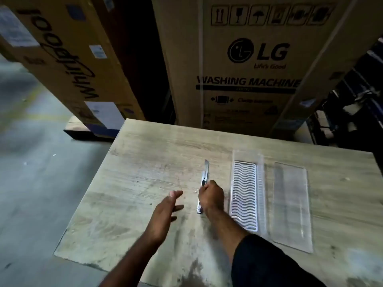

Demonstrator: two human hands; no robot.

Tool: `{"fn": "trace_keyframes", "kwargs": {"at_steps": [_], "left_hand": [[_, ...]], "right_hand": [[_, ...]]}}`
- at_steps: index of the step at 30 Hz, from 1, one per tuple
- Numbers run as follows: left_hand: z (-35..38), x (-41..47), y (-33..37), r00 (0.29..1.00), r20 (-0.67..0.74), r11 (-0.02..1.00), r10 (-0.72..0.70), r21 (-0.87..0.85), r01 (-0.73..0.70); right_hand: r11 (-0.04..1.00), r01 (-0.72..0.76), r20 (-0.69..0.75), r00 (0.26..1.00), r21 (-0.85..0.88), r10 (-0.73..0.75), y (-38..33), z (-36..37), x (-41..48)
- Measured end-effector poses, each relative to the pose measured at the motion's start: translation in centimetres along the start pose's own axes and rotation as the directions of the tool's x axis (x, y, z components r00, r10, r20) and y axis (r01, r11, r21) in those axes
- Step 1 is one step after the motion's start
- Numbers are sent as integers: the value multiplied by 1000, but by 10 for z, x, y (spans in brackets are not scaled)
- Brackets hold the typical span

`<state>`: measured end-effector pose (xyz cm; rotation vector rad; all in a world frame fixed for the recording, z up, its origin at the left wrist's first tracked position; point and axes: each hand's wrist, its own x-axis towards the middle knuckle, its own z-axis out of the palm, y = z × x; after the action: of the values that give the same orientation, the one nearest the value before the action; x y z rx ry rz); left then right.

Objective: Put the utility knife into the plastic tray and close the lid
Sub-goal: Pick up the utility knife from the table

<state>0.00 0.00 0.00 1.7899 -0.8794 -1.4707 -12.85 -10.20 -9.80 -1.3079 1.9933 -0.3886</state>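
**Picking up the knife, tray waiting open**

Closing the right hand (pixel 211 194) around the middle of the utility knife (pixel 204 179), low on the table (pixel 145 162) or just off it; hard to tell which. Pointing the blade end toward 12 o'clock, with the back end poking out under the fist toward 6 o'clock. Hovering the left hand (pixel 165 210) at 9 o'clock of the knife, fingers spread wide, holding nothing.

Lying at 3 o'clock of the knife, just beside the right hand: the plastic tray (pixel 245 193), with a wavy white liner inside. Lying flat and open past that, still further toward 3 o'clock: the clear lid (pixel 290 204).

Looking like the first step, the grab. Nothing in the tray yet.

Next, probably: lifting the knife, moving it toward 3 o'clock, laying it long-ways on the wavy part. Keeping fingers off the sharp tip. Then folding the lid over toward 9 o'clock and pressing it shut.
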Motion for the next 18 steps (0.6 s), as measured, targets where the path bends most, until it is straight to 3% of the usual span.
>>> {"fn": "trace_keyframes", "kwargs": {"at_steps": [4, 12, 18], "left_hand": [[-19, -3, -34, 995, -3, 995, -101, -1, 101], [-51, 0, -48, 978, -95, 980, -188, -79, 181], [-55, 10, -37, 977, -119, 983, -176, -69, 169]], "right_hand": [[987, -161, -103, 981, 22, 162, -12, 14, 9], [975, -221, -197, 956, 9, 219, -24, 23, 8], [953, -297, -128, 949, -52, 289, -26, 24, 13]]}}
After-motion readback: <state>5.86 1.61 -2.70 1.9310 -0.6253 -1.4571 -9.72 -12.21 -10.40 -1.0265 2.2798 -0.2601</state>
